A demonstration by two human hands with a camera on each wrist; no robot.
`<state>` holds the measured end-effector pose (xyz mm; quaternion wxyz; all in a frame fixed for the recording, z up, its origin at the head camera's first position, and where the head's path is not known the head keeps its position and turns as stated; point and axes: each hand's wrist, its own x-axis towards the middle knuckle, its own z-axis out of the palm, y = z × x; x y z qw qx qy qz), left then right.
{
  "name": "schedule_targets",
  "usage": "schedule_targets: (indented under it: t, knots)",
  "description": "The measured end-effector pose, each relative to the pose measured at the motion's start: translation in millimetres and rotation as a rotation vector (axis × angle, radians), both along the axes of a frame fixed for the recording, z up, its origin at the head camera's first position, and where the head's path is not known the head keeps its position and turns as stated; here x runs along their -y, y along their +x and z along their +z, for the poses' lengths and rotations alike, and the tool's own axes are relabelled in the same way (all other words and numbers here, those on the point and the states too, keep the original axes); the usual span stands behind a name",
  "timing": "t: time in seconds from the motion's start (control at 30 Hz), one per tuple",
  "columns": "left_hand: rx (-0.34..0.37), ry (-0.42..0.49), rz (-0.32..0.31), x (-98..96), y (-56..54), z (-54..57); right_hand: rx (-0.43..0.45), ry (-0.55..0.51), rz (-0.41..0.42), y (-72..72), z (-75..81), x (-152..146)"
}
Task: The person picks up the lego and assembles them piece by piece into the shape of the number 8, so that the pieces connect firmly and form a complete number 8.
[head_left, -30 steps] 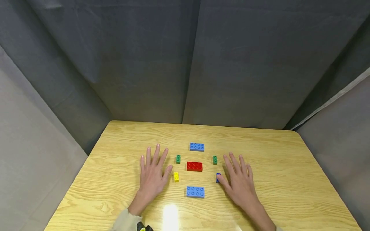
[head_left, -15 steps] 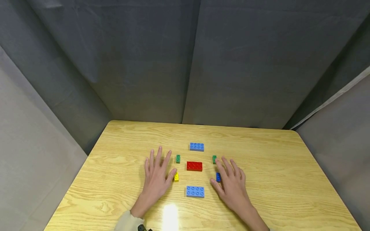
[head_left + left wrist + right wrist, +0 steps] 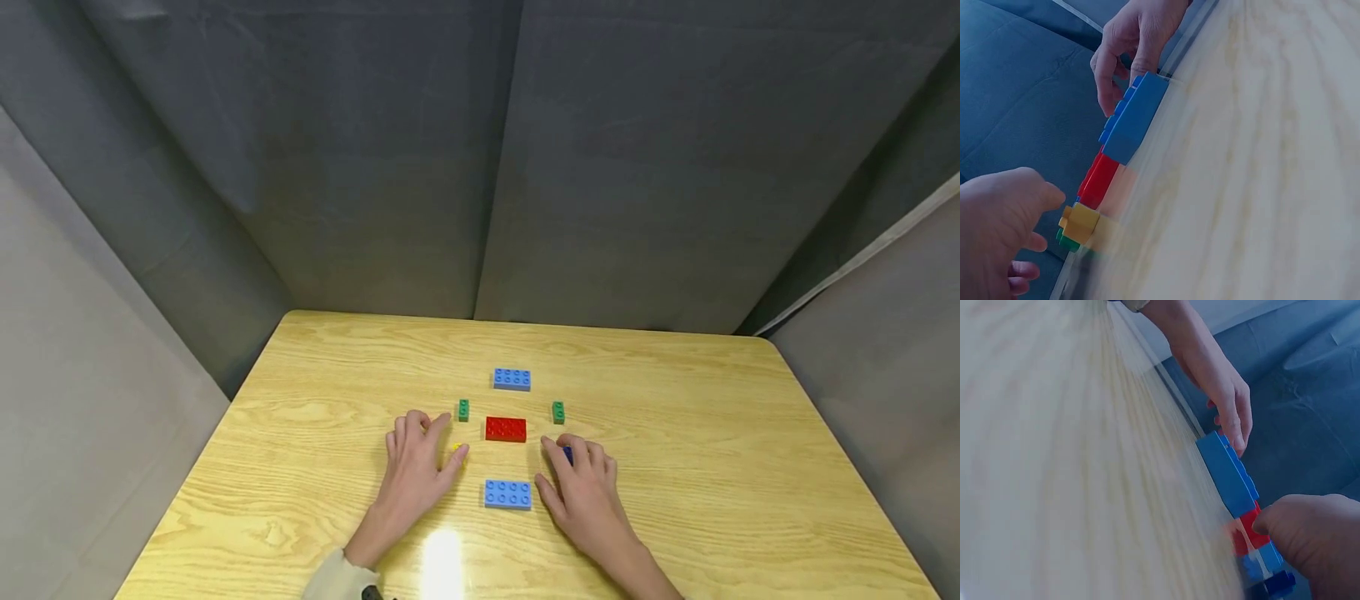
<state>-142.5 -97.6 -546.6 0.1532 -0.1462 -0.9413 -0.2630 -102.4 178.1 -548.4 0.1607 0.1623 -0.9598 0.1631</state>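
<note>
Yellow plastic shows beside the left hand's thumb: a small studded toy brick (image 3: pixel 1083 223) lying on the table, partly hidden from the head camera by that thumb. The left hand (image 3: pixel 411 471) hovers over this spot with thumb and index finger spread apart and the other fingers loosely bent, gripping nothing; in the left wrist view a gap parts the thumb tip from the brick. Across from it, a small dark blue brick (image 3: pixel 567 456) sits beneath the right hand (image 3: pixel 587 498), glimpsed between the fingers. That hand's thumb and index finger are also held apart and its remaining fingers bent; I cannot tell whether any of them touches the brick.

Between the hands lies a red eight-stud brick (image 3: pixel 506 429). Nearer the person is a light blue eight-stud brick (image 3: pixel 507 495), just beside the right thumb, and beyond the red one is a matching blue brick (image 3: pixel 512 380). Two green two-stud bricks flank the red, one near the left index fingertip (image 3: pixel 463 411), the other beyond the right hand (image 3: pixel 558 412). All rest studs up on the wood-grain table (image 3: pixel 690 417). A pale sleeve (image 3: pixel 337 579) covers the left forearm, and dark grey curtains (image 3: pixel 375 167) hang behind the table's far edge.
</note>
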Motion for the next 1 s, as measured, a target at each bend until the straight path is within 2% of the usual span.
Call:
schedule_targets:
  t: [0.17,0.5,0.8,1.0]
  knots:
    - [0.054,0.006,-0.034,-2.7,2.4,-0.2,0.007,0.032,0.022,2.2,-0.2,7]
    - [0.122,0.044,-0.115,-3.4,7.3,-2.9,-0.020,-0.019,0.091,9.0,1.3,15]
    - [0.207,0.080,-0.137,-3.9,9.6,-0.2,0.072,-0.106,0.129,16.6,-2.3,19]
    - [0.224,0.096,-0.145,-3.6,11.3,-0.5,0.129,-0.112,0.150,19.2,-1.5,21]
